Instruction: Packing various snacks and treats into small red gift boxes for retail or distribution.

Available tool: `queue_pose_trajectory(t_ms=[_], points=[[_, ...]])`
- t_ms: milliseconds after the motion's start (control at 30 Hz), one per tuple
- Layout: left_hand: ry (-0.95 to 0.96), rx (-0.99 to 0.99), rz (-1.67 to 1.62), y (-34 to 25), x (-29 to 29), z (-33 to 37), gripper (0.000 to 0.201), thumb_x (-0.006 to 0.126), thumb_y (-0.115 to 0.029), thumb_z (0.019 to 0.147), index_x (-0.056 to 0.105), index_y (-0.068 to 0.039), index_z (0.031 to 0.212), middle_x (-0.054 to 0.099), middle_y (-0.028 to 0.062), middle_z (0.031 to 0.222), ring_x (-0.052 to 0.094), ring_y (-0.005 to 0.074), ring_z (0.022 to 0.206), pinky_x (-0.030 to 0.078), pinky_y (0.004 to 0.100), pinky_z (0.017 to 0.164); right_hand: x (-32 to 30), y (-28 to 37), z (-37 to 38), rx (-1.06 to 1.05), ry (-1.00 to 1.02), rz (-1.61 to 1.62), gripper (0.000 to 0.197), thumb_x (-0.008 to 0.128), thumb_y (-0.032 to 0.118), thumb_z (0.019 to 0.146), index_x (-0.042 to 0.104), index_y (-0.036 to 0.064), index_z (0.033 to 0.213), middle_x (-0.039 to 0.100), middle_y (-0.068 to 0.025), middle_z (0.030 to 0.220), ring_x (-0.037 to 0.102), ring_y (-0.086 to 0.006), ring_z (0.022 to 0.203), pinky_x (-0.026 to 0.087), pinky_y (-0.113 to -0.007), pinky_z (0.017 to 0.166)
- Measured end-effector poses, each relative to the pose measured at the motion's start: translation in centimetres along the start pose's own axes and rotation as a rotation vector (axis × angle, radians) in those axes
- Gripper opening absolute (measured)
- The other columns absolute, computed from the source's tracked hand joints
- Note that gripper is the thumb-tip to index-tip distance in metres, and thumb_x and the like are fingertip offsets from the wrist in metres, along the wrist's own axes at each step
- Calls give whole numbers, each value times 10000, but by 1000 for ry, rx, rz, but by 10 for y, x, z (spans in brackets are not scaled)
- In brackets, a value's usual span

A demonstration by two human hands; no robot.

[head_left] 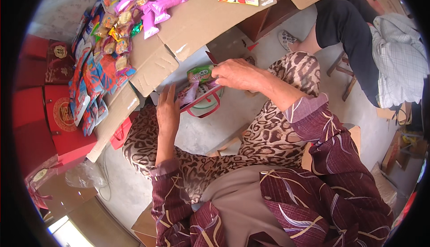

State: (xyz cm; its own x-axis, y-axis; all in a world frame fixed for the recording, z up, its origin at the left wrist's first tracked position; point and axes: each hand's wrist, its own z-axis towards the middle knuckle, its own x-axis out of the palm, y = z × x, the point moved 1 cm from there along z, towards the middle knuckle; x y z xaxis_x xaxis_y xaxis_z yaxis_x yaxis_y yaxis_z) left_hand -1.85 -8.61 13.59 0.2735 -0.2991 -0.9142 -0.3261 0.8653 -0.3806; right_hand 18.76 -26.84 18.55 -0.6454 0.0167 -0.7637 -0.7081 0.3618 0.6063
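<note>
Between my knees is a gift box [202, 98] with a red rim, a white inner side and a red ribbon handle [210, 112]. Inside it lie a green snack packet [199, 74] and pink-and-white packets [188, 93]. My right hand [239, 74] reaches over the far right side, its bent fingertips closed at the end of the green packet. At the box's left edge is my left hand [168, 115], its fingers pointing away from me and closed against that side. The undersides of its fingertips are hidden.
A cardboard-covered table [197, 21] curves ahead, heaped with purple packets [156, 10], wrapped cakes [121, 32] and red-blue packets [92, 83]. Red gift boxes [65, 121] stand at left. Another person's leg [338, 23] and a wooden stool [347, 74] are at right.
</note>
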Motion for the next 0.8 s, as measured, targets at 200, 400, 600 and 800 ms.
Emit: queue_pose_trajectory(t_ms=[200,400,600,800], points=[[-158,-114,-133,-3,-15,-46,385,608,11,848,589,-31,1231,551,194,1277,544,380,1141,454,434,950,7,-6,2,-75,-139,60,150,598,156,829,655,22,866,661,-185,830,637,-376,833,488,-467,741],[-350,-195,-206,-15,-16,-83,299,601,50,852,641,-30,1138,597,160,1175,598,336,1071,495,395,887,4,-13,6,-35,-109,1,165,604,171,841,667,40,919,672,-175,870,638,-370,846,491,-457,748],[-543,-307,-232,-3,-17,-77,385,624,21,854,593,-47,1232,580,144,1208,598,297,1086,494,372,886,-3,-15,8,130,-161,98,230,612,208,865,667,61,1034,693,-145,945,657,-331,895,504,-427,782],[-553,-465,-626,59,1,-64,431,584,-133,953,486,12,1346,574,175,1268,581,230,1124,481,341,927,11,-42,35,237,-342,406,457,578,166,928,484,27,1353,615,-144,1232,665,-218,959,528,-330,764]])
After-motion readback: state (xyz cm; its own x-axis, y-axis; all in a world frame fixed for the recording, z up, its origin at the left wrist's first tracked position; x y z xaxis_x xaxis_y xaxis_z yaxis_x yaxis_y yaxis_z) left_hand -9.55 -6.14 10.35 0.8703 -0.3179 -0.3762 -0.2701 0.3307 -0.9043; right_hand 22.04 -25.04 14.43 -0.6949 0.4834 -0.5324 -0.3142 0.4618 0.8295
